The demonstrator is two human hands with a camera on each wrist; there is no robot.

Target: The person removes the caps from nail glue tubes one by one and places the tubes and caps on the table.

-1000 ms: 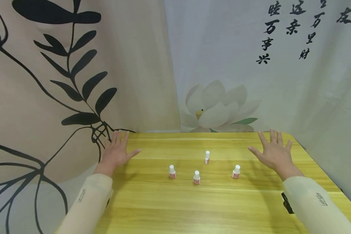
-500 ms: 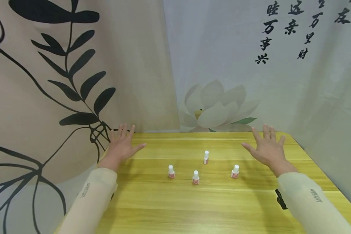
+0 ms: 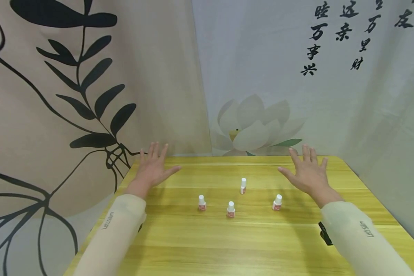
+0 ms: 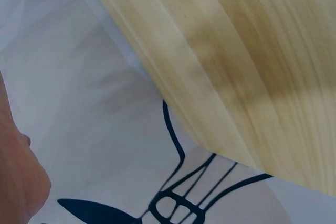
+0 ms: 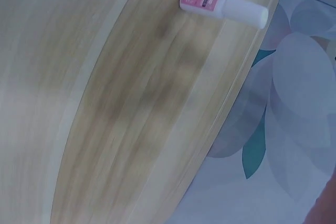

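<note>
the leftmost bottle (image 3: 202, 203), the front bottle (image 3: 230, 210), the back bottle (image 3: 243, 186) and the rightmost bottle (image 3: 277, 202) stand upright and apart on the wooden table (image 3: 200, 249), below the centre of the head frame, each with a white cap and a pinkish label. your left hand (image 3: 154, 169) is left of the group and your right hand (image 3: 308, 174) right of it, near the rightmost bottle. the fingers of both are straight and spread wide, thumbs pointing inward, and neither has hold of anything. your sleeves (image 3: 363, 234) run to the lower corners. behind, the cloth (image 3: 165, 88) carries a dark plant print (image 3: 96, 74) at left, a pale flower print (image 3: 258, 130) mid-frame and black characters (image 3: 314, 51) at upper right
</note>
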